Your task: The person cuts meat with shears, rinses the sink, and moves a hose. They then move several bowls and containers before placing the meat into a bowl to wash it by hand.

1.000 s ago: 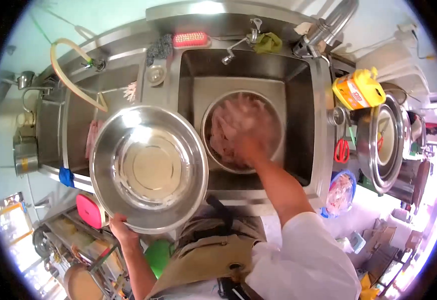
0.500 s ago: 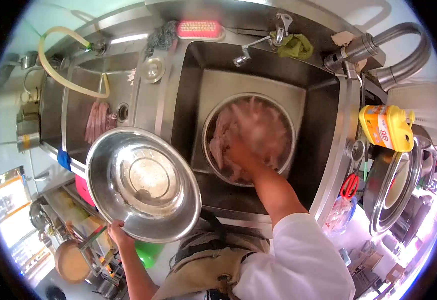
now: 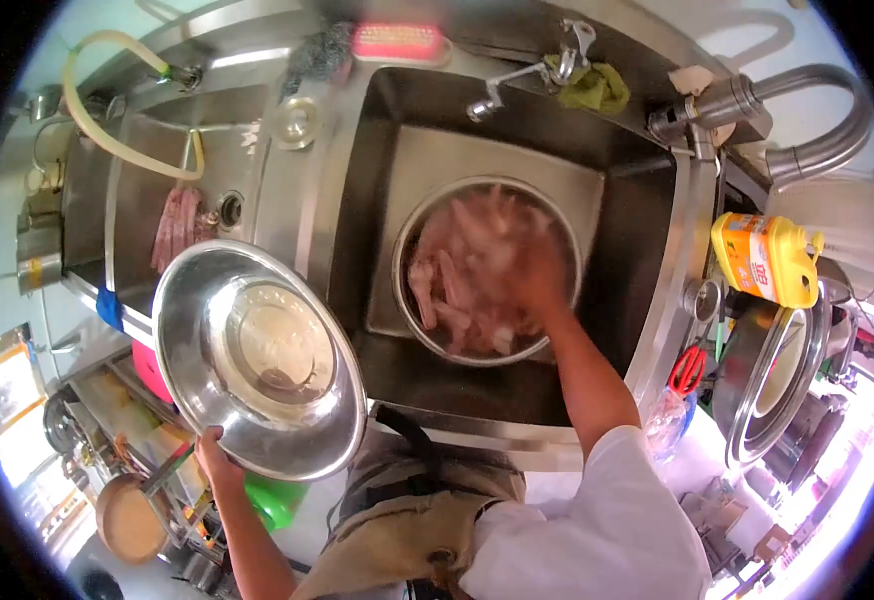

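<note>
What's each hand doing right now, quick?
Left hand: closed on the rim of the big steel bowl.
Right hand: in the meat, blurred; grip can't be told.

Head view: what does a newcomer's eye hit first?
Probably the big shiny steel bowl, held tilted by the left hand at lower left. Next, the round basin of pinkish, meat-like pieces inside the large sink, with the blurred right hand in among them. Then the bright yellow jug, right of that sink.
</note>
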### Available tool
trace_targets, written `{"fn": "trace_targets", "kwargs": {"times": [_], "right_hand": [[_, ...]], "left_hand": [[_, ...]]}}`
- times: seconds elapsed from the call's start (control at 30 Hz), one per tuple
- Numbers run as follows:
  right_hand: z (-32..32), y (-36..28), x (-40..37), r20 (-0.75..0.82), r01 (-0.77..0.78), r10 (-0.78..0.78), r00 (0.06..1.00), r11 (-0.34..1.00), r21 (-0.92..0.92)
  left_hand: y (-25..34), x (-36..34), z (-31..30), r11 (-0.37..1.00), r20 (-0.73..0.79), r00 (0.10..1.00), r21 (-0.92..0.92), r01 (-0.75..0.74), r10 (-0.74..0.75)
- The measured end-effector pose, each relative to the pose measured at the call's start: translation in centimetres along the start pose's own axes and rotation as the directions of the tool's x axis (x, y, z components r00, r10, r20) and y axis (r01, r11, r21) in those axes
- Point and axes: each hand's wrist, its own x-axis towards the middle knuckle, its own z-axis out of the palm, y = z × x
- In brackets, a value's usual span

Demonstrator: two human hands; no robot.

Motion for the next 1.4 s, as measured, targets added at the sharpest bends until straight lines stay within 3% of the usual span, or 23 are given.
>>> {"fn": "trace_targets", "kwargs": {"times": [0.1,0.2,0.3,0.37,0.43,0.5,0.53,0.6,0.63,0.67,0.73,0.8,0.83,0.93,1.03,1.1,1.17,1.23,1.3,1.4], "right_hand": [[1.4,0.0,-1.8,0.064,0.027,-0.024,0.998,0.999,-0.04],[2.4,-1.7,-2.7,0.126,-0.117,0.124,0.984,0.991,-0.06],[5.6,-1.0,-1.7,0.105,-0.247,0.228,0.968,0.935,0.254],[5.6,1.1,-2.6,0.155,-0.329,0.29,0.944,0.811,0.484],[4.8,3.7,-3.8,0.127,-0.399,0.401,0.907,0.723,0.564],[5.2,4.5,-4.1,0.019,-0.445,0.522,0.853,0.707,0.55],[5.4,4.0,-4.2,-0.018,-0.421,0.499,0.867,0.75,0.509],[6.2,1.7,-5.5,-0.105,-0.275,0.307,0.946,0.929,0.247],[6.4,0.2,-6.3,-0.135,-0.164,0.168,0.977,0.986,0.039],[6.0,-1.0,-6.8,-0.14,-0.059,0.036,0.989,0.984,-0.17],[5.0,-1.9,-6.3,-0.095,0.068,-0.099,0.991,0.955,-0.29],[5.3,-0.3,-5.3,0.034,-0.021,0.016,0.999,0.987,0.16],[5.5,0.8,-4.1,0.15,-0.167,0.103,0.983,0.834,0.527],[6.4,2.3,-2.6,0.246,-0.342,0.273,0.93,0.403,0.849],[2.5,0.1,-3.4,0.512,-0.484,0.41,0.755,-0.179,0.857],[-0.3,-0.9,-3.8,0.592,-0.516,0.405,0.696,-0.291,0.806],[1.5,1.4,-4.5,0.537,-0.543,0.374,0.757,-0.099,0.834],[-2.7,-1.6,-5.4,0.516,-0.562,0.281,0.809,0.116,0.819],[-1.2,-0.6,-5.6,0.481,-0.536,0.241,0.843,0.451,0.714],[1.2,-0.7,-6.0,0.461,-0.43,0.178,0.869,0.732,0.528]], "left_hand": [[2.1,-2.9,1.1,0.999,0.113,0.993,-0.027,0.035,-0.032],[2.6,-4.3,0.7,0.998,0.174,0.983,0.02,0.061,-0.064],[2.0,-3.7,-0.9,0.997,0.252,0.967,0.068,0.026,-0.042],[0.4,-1.8,-2.6,0.993,0.317,0.947,0.118,0.015,-0.051],[-0.7,-0.1,-4.0,0.99,0.363,0.927,0.134,0.053,-0.099],[-1.4,0.5,-4.3,0.983,0.257,0.949,0.048,0.177,-0.184],[-1.5,0.6,-4.2,0.973,0.202,0.953,-0.004,0.23,-0.225],[-3.7,4.4,-7.0,0.97,0.28,0.943,-0.111,0.218,-0.18],[-5.1,6.9,-9.2,0.997,0.359,0.933,0.07,0.016,-0.041],[-4.4,6.2,-8.7,0.997,0.33,0.941,0.021,0.069,-0.072],[-1.9,2.4,-6.4,0.981,0.274,0.952,-0.095,0.17,-0.139],[-1.4,0.8,-6.2,0.98,0.157,0.971,-0.056,0.189,-0.179],[-1.2,0.7,-5.9,0.979,0.102,0.976,-0.038,0.199,-0.194],[-1.7,0.8,-7.4,0.991,0.145,0.98,0.048,0.127,-0.133],[-3.6,2.2,-9.0,0.998,0.091,0.994,0.048,0.049,-0.053],[-5.2,4.1,-10.5,0.998,0.107,0.993,0.04,0.042,-0.046],[-5.8,6.3,-11.2,0.994,0.142,0.986,0.077,0.073,-0.084],[-5.9,7.7,-11.5,0.992,0.151,0.981,0.047,0.12,-0.126],[-4.5,6.7,-10.2,0.99,0.161,0.977,0.007,0.14,-0.139],[-2.0,5.4,-8.0,0.986,0.108,0.985,0.118,0.12,-0.133]]}}
